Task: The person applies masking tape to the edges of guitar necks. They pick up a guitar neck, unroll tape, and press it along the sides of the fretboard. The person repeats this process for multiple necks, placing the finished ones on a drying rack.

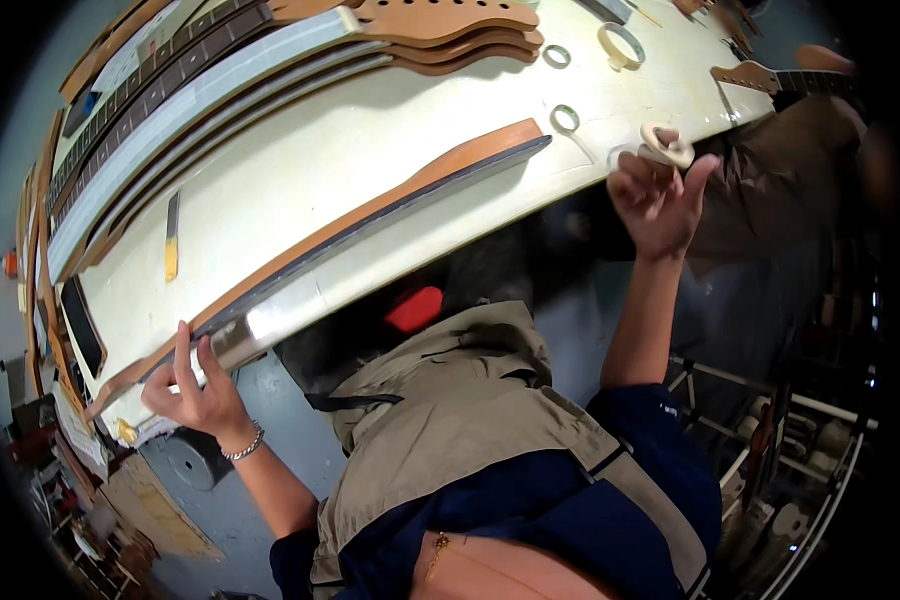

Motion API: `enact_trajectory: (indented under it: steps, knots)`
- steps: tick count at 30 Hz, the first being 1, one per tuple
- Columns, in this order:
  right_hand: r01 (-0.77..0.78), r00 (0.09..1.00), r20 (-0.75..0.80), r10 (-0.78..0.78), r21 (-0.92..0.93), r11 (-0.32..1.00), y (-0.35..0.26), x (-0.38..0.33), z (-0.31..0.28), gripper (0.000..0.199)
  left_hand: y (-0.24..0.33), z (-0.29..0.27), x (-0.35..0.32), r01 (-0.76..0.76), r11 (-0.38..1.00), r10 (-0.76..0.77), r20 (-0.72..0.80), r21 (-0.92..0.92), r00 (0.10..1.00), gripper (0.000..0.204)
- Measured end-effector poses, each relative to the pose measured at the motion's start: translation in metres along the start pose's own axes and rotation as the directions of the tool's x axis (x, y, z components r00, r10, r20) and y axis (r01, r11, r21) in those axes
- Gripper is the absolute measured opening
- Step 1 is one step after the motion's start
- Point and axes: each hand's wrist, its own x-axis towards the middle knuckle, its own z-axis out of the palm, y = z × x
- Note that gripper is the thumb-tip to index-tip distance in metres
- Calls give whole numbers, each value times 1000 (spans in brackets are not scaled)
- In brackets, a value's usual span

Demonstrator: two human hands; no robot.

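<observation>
A wooden guitar neck (370,205) with a dark fingerboard edge lies on its side along the near edge of the white table. My left hand (198,400) is at the neck's lower left end, index finger and thumb raised and apart beside the wood. Whether its fingertips touch the neck I cannot tell. Beyond the neck's right end, my right hand (660,210) is lifted at the table's edge. A roll of pale tape (670,147) is held at its fingertips, with the thumb stretched away from it.
Several stacked guitar necks (270,75) fill the back left of the white table (450,110). Rolls of tape (564,118) lie to the right. A yellow-handled blade (172,240) sits at the left. Another person's dark-clothed lap (770,190) and a guitar neck (745,76) are at the right.
</observation>
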Motion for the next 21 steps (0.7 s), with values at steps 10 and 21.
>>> enact_trajectory:
  steps: [10, 21]
  knots:
    - [493, 835, 549, -20, -732, 470, 133, -22, 95, 43, 51, 17, -7, 486, 733, -461, 178, -475, 869, 29]
    - [-85, 974, 139, 179, -509, 857, 191, -26, 139, 52, 68, 15, 1, 585, 583, -558, 246, -563, 793, 27]
